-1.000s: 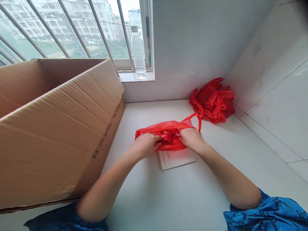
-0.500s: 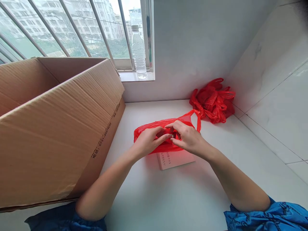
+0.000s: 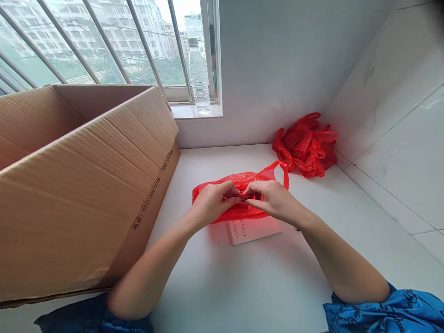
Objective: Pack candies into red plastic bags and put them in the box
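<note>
A thin red plastic bag (image 3: 239, 213) is held up over the white surface, its loop handle standing up at the right. My left hand (image 3: 215, 200) pinches the bag near its middle, thumb and fingers closed on the film. Right beside it, my right hand (image 3: 268, 198) is pinched on the same part of the bag, and the fingertips of both hands almost meet. Beneath the bag lies a pale, flat box (image 3: 255, 231) with rows of small dark print, its far part hidden by the bag.
A large open cardboard box (image 3: 90, 203) takes up the left side. Crumpled red plastic bags (image 3: 305, 145) lie at the back right by the tiled wall (image 3: 398, 152). A clear water bottle (image 3: 199, 78) stands on the sill of the barred window.
My fingertips have come closer together on the bag, and the right hand has lowered slightly. A small dark speck now shows beside my right wrist. The flat box has stayed in place.
</note>
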### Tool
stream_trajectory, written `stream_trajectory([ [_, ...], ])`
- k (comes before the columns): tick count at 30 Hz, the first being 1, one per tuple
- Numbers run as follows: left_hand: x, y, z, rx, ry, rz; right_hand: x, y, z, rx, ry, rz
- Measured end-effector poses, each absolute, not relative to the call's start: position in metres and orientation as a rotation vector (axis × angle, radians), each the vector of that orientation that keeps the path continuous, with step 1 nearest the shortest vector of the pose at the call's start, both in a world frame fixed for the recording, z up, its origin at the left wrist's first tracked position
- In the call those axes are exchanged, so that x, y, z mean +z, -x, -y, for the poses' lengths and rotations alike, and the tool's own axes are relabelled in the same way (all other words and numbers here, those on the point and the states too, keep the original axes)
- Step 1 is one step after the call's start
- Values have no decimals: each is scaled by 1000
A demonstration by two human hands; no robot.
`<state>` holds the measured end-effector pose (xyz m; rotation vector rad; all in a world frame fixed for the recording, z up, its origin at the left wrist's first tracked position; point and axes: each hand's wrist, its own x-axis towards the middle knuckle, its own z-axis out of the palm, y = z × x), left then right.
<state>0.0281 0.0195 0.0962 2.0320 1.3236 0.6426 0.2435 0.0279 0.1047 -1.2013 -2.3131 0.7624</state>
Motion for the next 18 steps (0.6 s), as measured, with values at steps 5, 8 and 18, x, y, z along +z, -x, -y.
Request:
stream_trajectory([
  [5,92,-27,-20,460,-2261,-1458,100,-248,-32,648,1430,2506],
  [8,91,-27,-21,499,-2311,-1565,97,-249,-35,592,1492,2557],
  [18,89,-27,-21,502,-2331,-1579,72,-242,-52,687,1414,2403],
])
